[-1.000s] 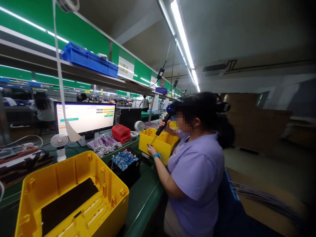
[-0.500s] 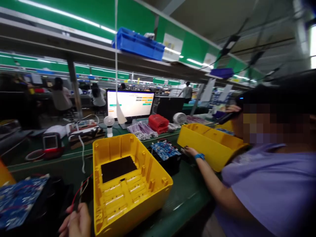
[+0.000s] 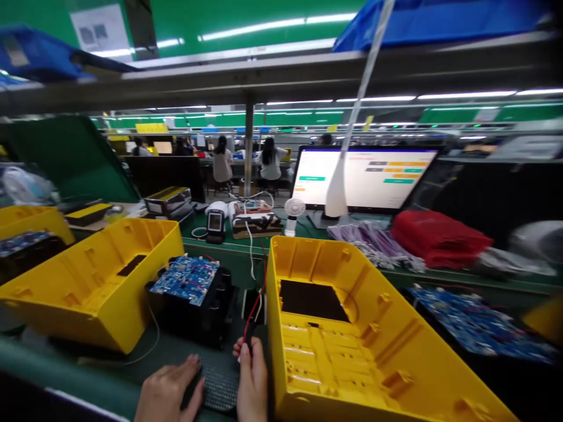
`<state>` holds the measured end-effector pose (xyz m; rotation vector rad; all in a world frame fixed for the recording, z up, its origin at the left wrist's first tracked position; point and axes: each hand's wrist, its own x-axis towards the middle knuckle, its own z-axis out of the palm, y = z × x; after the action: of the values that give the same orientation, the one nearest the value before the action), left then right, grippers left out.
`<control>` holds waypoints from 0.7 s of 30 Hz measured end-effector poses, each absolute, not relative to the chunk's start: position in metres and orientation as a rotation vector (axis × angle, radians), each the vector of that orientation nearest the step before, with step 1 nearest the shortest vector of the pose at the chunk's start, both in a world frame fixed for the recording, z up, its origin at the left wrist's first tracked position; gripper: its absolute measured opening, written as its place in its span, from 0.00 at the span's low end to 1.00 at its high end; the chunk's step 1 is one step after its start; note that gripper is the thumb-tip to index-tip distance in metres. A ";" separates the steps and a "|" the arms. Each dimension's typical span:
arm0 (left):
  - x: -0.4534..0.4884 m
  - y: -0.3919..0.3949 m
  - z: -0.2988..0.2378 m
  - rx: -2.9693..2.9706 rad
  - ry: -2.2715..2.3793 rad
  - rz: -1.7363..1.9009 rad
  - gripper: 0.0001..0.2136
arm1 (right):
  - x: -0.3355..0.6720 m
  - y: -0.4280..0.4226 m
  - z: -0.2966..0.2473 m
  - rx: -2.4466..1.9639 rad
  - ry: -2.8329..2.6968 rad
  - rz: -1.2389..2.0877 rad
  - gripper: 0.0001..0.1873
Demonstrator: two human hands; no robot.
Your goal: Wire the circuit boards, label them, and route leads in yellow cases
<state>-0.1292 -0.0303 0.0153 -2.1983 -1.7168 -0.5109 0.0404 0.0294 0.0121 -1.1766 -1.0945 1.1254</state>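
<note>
My right hand (image 3: 253,378) pinches a red and white wire pair (image 3: 254,310) between thumb and fingers, just left of a yellow housing (image 3: 325,346). The wires run up towards the back of the bench. My left hand (image 3: 169,391) lies low with fingers stretched out and thumb apart, over a dark textured surface (image 3: 221,384) between the hands. Beyond it stands a black battery-like block (image 3: 193,319) topped by a blue circuit board (image 3: 187,278). The open yellow housing beside my right hand has a black pad (image 3: 313,300) inside.
Another yellow housing (image 3: 127,310) stands left, and a second board (image 3: 479,322) right. Behind are a monitor (image 3: 365,176), small fan (image 3: 294,214), handheld device (image 3: 216,223), purple wire bundles (image 3: 373,240) and red bags (image 3: 440,237). A white strip (image 3: 363,82) hangs in front of the monitor.
The view has swung left, so the co-worker in purple is out of sight. My left hand now shows. My right hand still grips the wires beside the yellow housing.
</note>
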 end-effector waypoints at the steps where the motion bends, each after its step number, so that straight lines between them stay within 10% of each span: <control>1: -0.125 -0.027 0.021 -2.173 -1.855 -0.530 0.11 | 0.040 0.029 0.009 -1.168 -1.108 1.121 0.20; 21: -0.045 -0.003 0.040 -1.912 -1.973 -0.065 0.27 | 0.039 0.029 -0.020 -1.122 -1.017 1.236 0.22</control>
<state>-0.0449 -0.0030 0.0404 -1.9119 -1.9725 -0.0653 0.0390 0.0292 -0.0200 -1.1220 -1.0168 1.2357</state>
